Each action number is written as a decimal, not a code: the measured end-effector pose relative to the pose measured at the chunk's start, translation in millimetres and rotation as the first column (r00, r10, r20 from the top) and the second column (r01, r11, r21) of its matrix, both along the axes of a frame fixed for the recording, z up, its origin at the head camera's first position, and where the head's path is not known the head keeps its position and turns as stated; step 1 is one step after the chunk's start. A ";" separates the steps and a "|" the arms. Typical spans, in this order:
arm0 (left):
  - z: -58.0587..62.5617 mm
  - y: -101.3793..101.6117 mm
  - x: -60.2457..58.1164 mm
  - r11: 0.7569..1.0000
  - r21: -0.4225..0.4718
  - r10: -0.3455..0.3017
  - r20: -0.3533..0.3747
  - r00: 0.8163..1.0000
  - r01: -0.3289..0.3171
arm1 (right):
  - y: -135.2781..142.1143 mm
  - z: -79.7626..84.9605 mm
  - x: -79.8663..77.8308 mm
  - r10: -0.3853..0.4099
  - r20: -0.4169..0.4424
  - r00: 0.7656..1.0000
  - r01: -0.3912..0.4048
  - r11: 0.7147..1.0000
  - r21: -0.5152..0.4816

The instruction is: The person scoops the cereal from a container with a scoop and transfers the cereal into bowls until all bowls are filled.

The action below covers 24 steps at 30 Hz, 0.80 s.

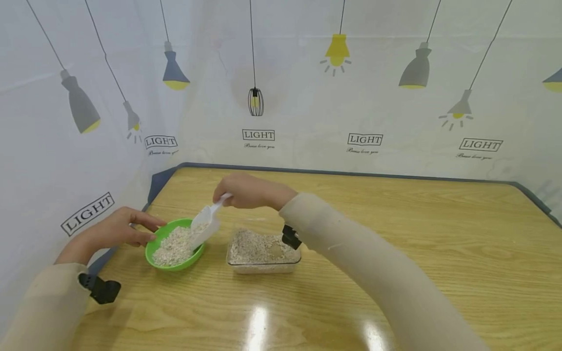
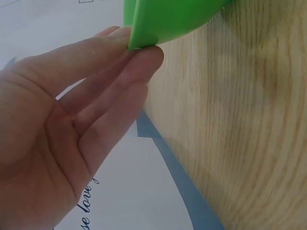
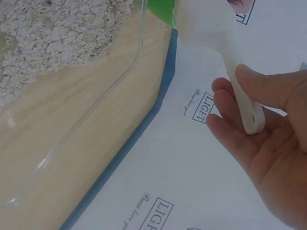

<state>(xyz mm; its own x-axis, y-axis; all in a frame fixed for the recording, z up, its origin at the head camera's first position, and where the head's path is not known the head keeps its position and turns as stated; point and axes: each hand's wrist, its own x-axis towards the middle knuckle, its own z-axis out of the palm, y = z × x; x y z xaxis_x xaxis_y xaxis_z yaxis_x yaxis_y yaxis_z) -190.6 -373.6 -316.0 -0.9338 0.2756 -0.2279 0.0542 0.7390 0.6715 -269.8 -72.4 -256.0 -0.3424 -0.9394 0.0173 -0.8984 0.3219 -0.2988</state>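
My left hand (image 1: 115, 229) pinches the rim of a green bowl (image 1: 199, 254) between thumb and fingers; the left wrist view shows the bowl's edge (image 2: 163, 24) in that grip. Rolled oats (image 1: 172, 248) fill much of the bowl. My right hand (image 1: 248, 190) grips the handle of a white scoop (image 1: 205, 214), tilted down with its mouth over the bowl and some oats inside. In the right wrist view the scoop's handle (image 3: 243, 103) lies between thumb and fingers. Right of the bowl stands a clear rectangular container (image 1: 263, 268) holding more oats (image 1: 254, 246), partly below my right forearm.
The wooden table (image 1: 395, 234) stretches far to the right, its back edge trimmed in dark blue. A white wall sheet (image 1: 298, 107) printed with lamps rises behind the table and close along its left side.
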 end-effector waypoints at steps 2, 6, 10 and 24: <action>0.2 0.5 0.1 1.000 -0.001 0.001 -0.001 1.000 -0.001 | -0.4 1.9 0.8 -0.006 0.005 1.000 0.006 1.000 0.007; 1.0 1.4 1.1 1.000 -0.001 0.004 -0.002 1.000 -0.004 | -0.6 5.1 3.3 -0.005 -0.002 1.000 0.005 1.000 0.012; 1.4 2.1 1.6 1.000 -0.002 0.003 -0.001 1.000 -0.003 | 0.0 6.1 6.5 0.016 -0.031 0.999 -0.016 1.000 -0.007; 0.3 2.1 3.0 1.000 0.004 0.003 -0.001 1.000 -0.003 | 2.4 4.0 11.1 0.054 -0.117 0.992 -0.064 0.994 -0.084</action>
<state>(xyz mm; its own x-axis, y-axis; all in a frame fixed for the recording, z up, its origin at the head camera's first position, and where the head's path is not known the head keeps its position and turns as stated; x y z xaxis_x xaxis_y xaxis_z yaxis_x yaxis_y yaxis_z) -187.6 -371.5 -315.6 -0.9350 0.2735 -0.2258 0.0527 0.7366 0.6742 -258.8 -70.0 -252.0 -0.2771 -0.9512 0.1360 -0.9450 0.2441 -0.2178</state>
